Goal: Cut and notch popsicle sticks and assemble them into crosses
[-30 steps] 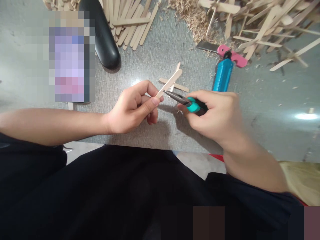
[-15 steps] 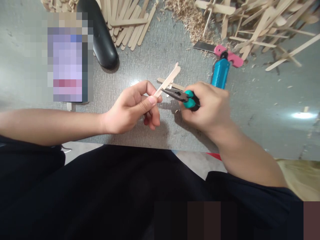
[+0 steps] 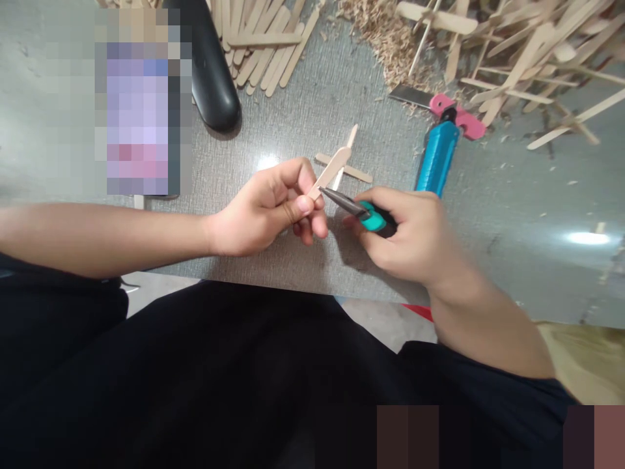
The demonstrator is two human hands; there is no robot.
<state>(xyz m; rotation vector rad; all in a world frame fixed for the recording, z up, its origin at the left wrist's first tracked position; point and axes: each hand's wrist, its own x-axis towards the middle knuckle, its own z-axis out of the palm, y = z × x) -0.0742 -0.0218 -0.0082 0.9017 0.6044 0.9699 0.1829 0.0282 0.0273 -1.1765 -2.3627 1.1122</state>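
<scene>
Between thumb and fingers, my left hand (image 3: pixel 280 208) pinches a wooden craft stick (image 3: pixel 333 170) that slants up to the right. My right hand (image 3: pixel 407 228) is closed around needle-nose pliers (image 3: pixel 349 202) with teal and black handles. The tips of their jaws meet the stick just above my left thumb; whether they grip it I cannot tell. Behind the held stick, a crossed pair of sticks (image 3: pixel 359 174) lies on the table, partly hidden by it.
A blue-handled tool (image 3: pixel 438 156) and a pink-handled blade (image 3: pixel 459 117) lie to the right. Farther back are wood shavings (image 3: pixel 375 39), flat craft sticks (image 3: pixel 273 55) and a heap of crossed sticks (image 3: pixel 532 65). A black case (image 3: pixel 215 78) and a blurred-out phone (image 3: pixel 137 117) sit left.
The whole view has shifted slightly. My right hand and the pliers have tilted and moved a little down relative to the stick, uncovering more of the crossed sticks behind.
</scene>
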